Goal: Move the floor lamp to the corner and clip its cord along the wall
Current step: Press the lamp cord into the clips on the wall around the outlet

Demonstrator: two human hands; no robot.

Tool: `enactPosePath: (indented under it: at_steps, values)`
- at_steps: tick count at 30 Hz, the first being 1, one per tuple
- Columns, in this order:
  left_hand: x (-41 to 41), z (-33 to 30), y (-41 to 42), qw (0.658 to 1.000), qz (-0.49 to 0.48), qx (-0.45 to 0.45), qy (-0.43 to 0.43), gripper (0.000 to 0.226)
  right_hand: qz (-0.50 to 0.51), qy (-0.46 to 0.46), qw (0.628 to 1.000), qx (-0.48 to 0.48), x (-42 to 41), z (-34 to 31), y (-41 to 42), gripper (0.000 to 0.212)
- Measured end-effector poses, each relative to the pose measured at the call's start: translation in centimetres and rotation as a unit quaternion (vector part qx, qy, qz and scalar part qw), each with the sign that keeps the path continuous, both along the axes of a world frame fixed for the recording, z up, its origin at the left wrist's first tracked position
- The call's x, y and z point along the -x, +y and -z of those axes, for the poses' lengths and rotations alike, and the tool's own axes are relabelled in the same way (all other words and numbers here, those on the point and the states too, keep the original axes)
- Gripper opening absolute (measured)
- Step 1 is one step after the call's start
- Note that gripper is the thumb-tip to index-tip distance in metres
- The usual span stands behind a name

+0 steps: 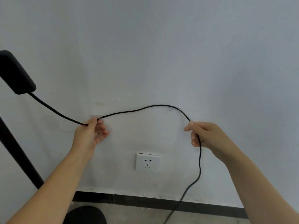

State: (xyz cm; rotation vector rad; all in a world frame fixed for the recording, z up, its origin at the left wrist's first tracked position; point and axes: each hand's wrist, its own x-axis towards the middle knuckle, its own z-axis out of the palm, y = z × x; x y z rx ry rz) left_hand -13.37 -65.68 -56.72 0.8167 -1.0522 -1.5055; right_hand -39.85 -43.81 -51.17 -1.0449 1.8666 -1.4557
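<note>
The black lamp cord runs from the lamp's black head at the far left, arcs across the white wall and drops to the floor at the right. My left hand pinches the cord at a clear clip stuck to the wall. A second clear clip holds the cord higher up to the right. My right hand grips the cord just below that clip. The lamp's black pole slants down the left edge.
A white wall socket sits below the cord's arc, between my hands. A black skirting strip runs along the foot of the wall above the grey floor. A dark rounded object, possibly the lamp base, is at the bottom left.
</note>
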Motion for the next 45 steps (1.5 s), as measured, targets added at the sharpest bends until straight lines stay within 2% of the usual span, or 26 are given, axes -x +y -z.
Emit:
enactPosePath:
  at_steps: [3, 6, 14, 18, 23, 29, 31, 34, 37, 39, 42, 45]
  values:
    - [-0.1, 0.1, -0.1, 1.0, -0.004, 0.008, -0.006, 0.028, 0.035, -0.026, 0.999, 0.017, 2.6, 3.1, 3.7, 0.023]
    - [0.1, 0.3, -0.1, 1.0, -0.012, 0.011, -0.003, 0.028, 0.098, -0.1, 0.99, 0.036, 3.9, 7.0, 5.3, 0.019]
    - [-0.2, 0.4, -0.5, 1.0, -0.012, 0.013, -0.017, 0.027, 0.168, -0.244, 0.952, 0.083, 2.2, 13.0, 3.2, 0.014]
    - [-0.2, 0.6, -0.5, 0.999, -0.018, 0.023, -0.024, 0.028, 0.185, -0.277, 0.939, 0.086, 1.4, 14.0, 2.3, 0.018]
    - [-0.2, 0.6, -0.6, 0.999, -0.015, 0.024, -0.026, 0.029, 0.18, -0.246, 0.949, 0.077, 1.1, 14.1, 2.3, 0.02]
    - [-0.2, 0.5, -0.6, 0.999, -0.014, 0.024, -0.028, 0.029, 0.207, -0.094, 0.969, 0.099, 1.7, 12.8, 1.7, 0.017]
    - [-0.2, 0.5, -0.6, 0.999, -0.011, 0.022, -0.028, 0.029, 0.213, -0.069, 0.969, 0.1, 1.7, 12.6, 1.4, 0.016]
    - [-0.2, 0.5, -0.6, 0.999, -0.014, 0.02, -0.027, 0.029, 0.223, -0.103, 0.964, 0.1, 1.6, 12.9, 1.5, 0.017]
    - [-0.2, 0.4, -0.6, 0.999, -0.014, 0.015, -0.029, 0.029, 0.186, -0.255, 0.945, 0.082, 1.0, 14.4, 1.9, 0.024]
    - [-0.3, 0.2, -0.4, 0.999, -0.015, 0.011, -0.031, 0.029, 0.175, -0.3, 0.936, 0.052, 0.0, 16.2, 2.0, 0.03]
    - [-0.3, -0.1, 0.0, 0.999, -0.019, 0.006, -0.034, 0.029, 0.174, -0.225, 0.959, -0.004, -2.1, 18.8, 1.3, 0.034]
    - [-0.3, -0.4, 0.3, 0.999, -0.02, 0.004, -0.04, 0.029, 0.113, -0.134, 0.979, -0.102, -4.4, 20.5, -0.4, 0.031]
